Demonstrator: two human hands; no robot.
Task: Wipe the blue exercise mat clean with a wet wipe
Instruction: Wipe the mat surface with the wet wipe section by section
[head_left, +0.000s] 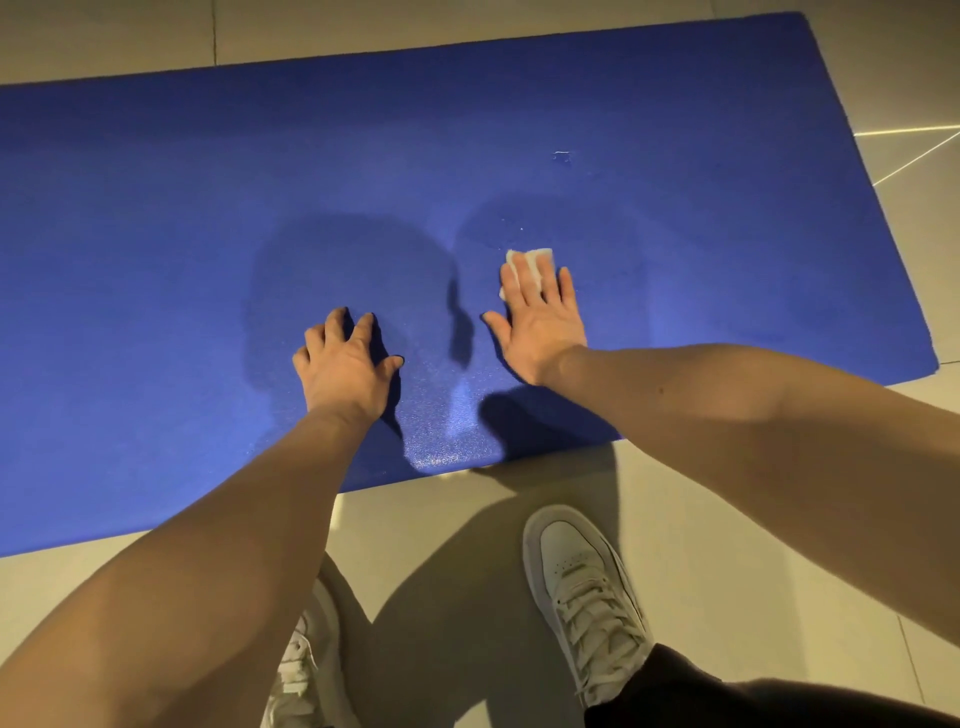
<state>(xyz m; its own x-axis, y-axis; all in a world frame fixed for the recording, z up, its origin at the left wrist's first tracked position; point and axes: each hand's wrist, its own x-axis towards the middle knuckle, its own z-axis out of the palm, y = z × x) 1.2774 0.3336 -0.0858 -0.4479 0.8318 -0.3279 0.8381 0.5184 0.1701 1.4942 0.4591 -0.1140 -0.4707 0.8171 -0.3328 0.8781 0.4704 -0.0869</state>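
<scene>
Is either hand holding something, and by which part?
Nothing is gripped. The right hand presses flat on the near half of the wet wipe; the left hand rests on the blue exercise mat.

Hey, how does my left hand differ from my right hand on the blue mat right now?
The left hand props on bent fingertips on the blue textured exercise mat; the right hand lies flat with straight fingers. The right hand presses a white folded wet wipe; the left hand touches bare mat. The right hand reaches farther across the mat than the left hand. Both rest on the mat, palms down.
</scene>
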